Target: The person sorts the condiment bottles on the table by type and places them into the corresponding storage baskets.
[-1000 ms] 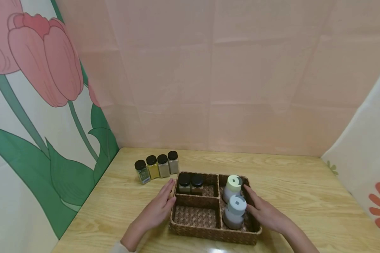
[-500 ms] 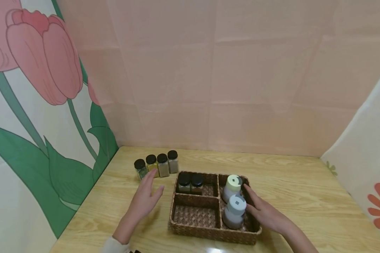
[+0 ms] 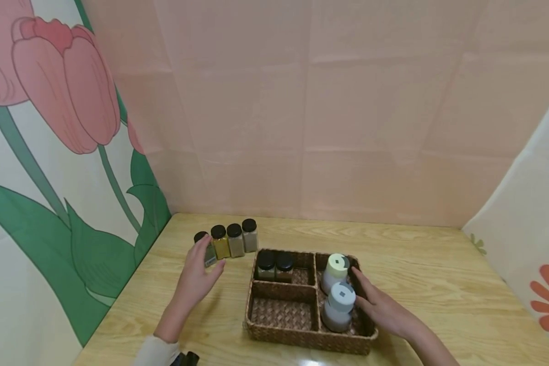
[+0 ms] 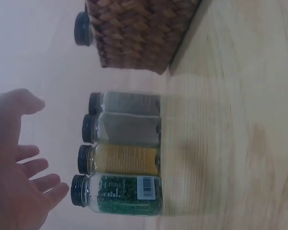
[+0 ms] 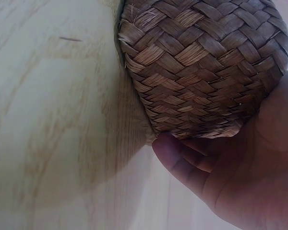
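Note:
My left hand (image 3: pixel 194 277) is beside the green herb jar (image 4: pixel 127 194), fingers spread and slightly bent, with a gap to its black lid in the left wrist view. Standing alongside that jar are a yellow spice jar (image 3: pixel 221 246) and two greyish spice jars (image 3: pixel 236 245) (image 3: pixel 250 239), all black-lidded. My right hand (image 3: pixel 386 310) rests against the right end of the woven basket (image 3: pixel 302 341), its thumb by the rim. In the right wrist view, the fingers lie along the basket's outer wall (image 5: pixel 197 72).
Two black-lidded jars (image 3: pixel 266 267) (image 3: pixel 284 267) stand in the basket's back left compartment. Its right compartment holds a yellow-lidded bottle (image 3: pixel 336 269) and a white-lidded bottle (image 3: pixel 339 307). The wooden table (image 3: pixel 416 254) meets a pink cloth (image 3: pixel 370 127) behind.
My left hand has left the basket's left side and moved left to the green herb jar. The right hand and the basket have stayed in place.

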{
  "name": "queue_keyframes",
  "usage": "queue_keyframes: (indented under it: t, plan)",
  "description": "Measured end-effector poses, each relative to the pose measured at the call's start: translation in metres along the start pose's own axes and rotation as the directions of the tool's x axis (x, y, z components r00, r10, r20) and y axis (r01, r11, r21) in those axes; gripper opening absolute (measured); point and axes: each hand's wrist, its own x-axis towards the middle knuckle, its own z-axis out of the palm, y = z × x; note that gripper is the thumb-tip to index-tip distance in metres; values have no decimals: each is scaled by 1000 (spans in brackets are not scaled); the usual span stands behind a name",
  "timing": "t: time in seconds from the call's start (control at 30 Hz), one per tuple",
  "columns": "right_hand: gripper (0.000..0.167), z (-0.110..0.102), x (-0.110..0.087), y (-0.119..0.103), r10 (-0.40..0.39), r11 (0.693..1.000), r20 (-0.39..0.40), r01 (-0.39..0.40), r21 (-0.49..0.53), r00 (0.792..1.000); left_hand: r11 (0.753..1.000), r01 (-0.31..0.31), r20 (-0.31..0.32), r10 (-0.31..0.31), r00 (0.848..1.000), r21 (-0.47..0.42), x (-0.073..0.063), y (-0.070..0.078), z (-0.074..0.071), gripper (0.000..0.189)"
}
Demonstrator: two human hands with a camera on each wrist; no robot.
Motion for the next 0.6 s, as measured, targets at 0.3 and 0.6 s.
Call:
queue_keyframes:
  t: [0.3, 0.6]
  plan:
    - [76, 1, 0, 1, -9, 1000, -6, 9, -6, 1000, 999, 47, -11, -47, 999, 16, 6, -7, -8, 74]
    - [75, 1, 0, 1, 14, 1000, 5, -14, 4, 1000, 997, 64, -91, -66, 994, -32, 15, -23, -6, 74]
